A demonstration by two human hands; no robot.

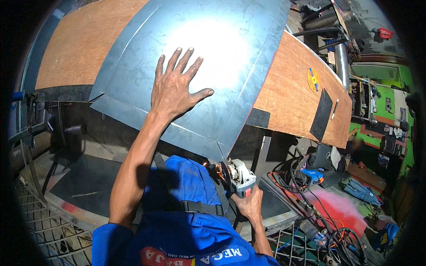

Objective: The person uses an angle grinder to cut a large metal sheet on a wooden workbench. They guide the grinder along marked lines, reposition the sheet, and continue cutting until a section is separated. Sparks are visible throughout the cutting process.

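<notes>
A large grey metal sheet lies across a wooden board, with thin straight lines marked along its borders. My left hand rests flat on it, fingers spread, beside a bright glare. Down at the near right corner, my right hand is wrapped round the body of an angle grinder. The grinder's disc is at the sheet's near edge, by a short slit. Orange sparks glow beside the disc. My fingers on the grinder's far side are hidden.
On the wooden board to the right lie a yellow round disc, a dark metal strip and a marker. Tangled cables cover the floor at lower right. Another person is farther back at right.
</notes>
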